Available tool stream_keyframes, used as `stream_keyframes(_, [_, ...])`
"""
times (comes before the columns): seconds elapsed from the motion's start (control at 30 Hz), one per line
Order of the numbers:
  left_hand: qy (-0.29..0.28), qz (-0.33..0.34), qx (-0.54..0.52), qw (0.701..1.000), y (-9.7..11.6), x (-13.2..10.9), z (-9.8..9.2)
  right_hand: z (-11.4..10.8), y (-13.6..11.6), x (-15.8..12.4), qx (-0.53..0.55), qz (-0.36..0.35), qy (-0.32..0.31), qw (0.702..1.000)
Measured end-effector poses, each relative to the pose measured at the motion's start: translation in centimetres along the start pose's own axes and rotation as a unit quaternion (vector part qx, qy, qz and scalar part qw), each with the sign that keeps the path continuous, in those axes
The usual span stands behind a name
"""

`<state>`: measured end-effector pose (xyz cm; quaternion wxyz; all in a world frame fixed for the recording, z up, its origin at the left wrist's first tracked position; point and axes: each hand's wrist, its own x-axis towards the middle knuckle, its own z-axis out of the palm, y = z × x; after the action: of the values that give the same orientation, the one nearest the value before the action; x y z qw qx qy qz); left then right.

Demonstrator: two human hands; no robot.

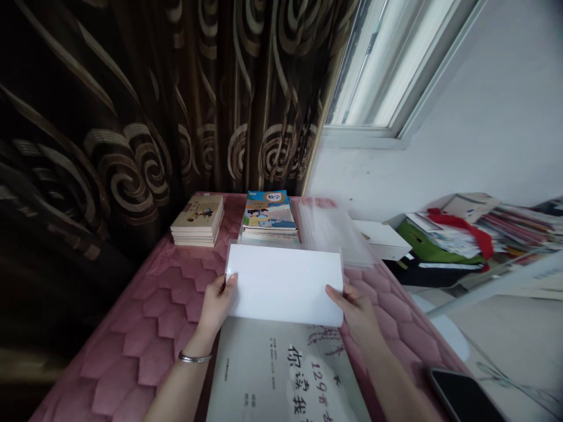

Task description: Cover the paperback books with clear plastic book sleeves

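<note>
Hands first: both of mine are on a white sheet [285, 284], one at each short end, holding it flat and level just above the pink quilted pad [149, 316] I'm working on. My left hand [217, 305] pinches the left edge, thumb on top and the other fingers tucked underneath, and there's a thin silver bracelet [194, 357] on that wrist. My right hand [356, 310] grips the right edge down near the lower corner, fingers close together along it; how far they curl under the sheet I honestly can't tell. A clear plastic border shows along the top of the sheet. It overlaps the far end of a big book [272, 375] lying on the pad right in front of me, pale cover with handwritten-style lettering. Beyond the sheet there's a stack of tan books [197, 220] on the left, a stack with a colourful textbook [269, 214] on top just beside it, and some clear plastic sleeves [334, 228] to the right of that. A dark phone [461, 395] sits face up near my right forearm at the pad's edge. Off to the right is a messy pile of papers [484, 225] with something red draped over it. Behind everything hangs a brown swirly curtain [132, 117] next to a window [396, 64].
</note>
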<state>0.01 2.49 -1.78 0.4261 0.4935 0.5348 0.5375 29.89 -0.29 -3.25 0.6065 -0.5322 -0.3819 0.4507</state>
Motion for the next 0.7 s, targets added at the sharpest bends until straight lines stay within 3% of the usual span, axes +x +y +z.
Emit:
stream_keyframes(0.23, [-0.003,-0.029,-0.053,0.998,0.3,-0.1,-0.1,-0.2,0.6,0.1,-0.021,0.0,0.012,1.0])
stream_keyframes(0.53, [0.005,-0.016,-0.037,0.999,0.3,-0.1,0.0,-0.2,0.7,-0.1,-0.016,-0.005,0.014,1.0])
stream_keyframes(0.7, [-0.067,-0.062,-0.099,0.991,1.2,-0.2,-0.2,0.4,0.0,-0.5,-0.013,0.003,0.025,1.0])
